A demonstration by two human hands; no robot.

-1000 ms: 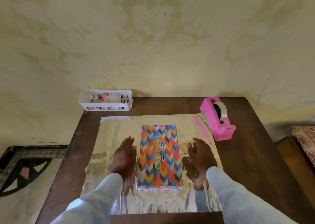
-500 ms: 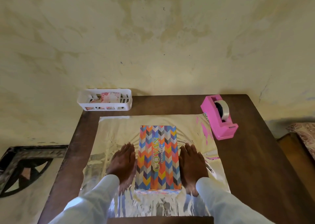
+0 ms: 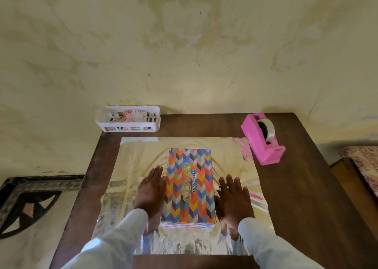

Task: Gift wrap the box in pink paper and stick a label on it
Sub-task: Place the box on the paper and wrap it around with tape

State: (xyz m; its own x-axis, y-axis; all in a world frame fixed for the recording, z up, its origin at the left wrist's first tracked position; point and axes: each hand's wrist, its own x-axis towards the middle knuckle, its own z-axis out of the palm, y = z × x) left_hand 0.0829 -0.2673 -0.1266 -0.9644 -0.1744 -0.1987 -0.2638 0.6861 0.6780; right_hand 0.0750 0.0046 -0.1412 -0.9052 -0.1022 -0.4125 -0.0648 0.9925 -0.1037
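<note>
Box [image 3: 190, 184] lies flat on silver-faced paper [image 3: 139, 158] spread over the worktop [image 3: 296, 187]. Left hand [image 3: 150, 189] and right hand [image 3: 233, 195] press the paper just beside the box, one each side, fingers [image 3: 156, 171] straight, gripping nothing.

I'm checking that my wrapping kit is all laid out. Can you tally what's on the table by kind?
Patterned sunglasses box: 1
Shiny wrapping sheet: 1
Pink tape dispenser: 1
White basket: 1
Total: 4
</note>
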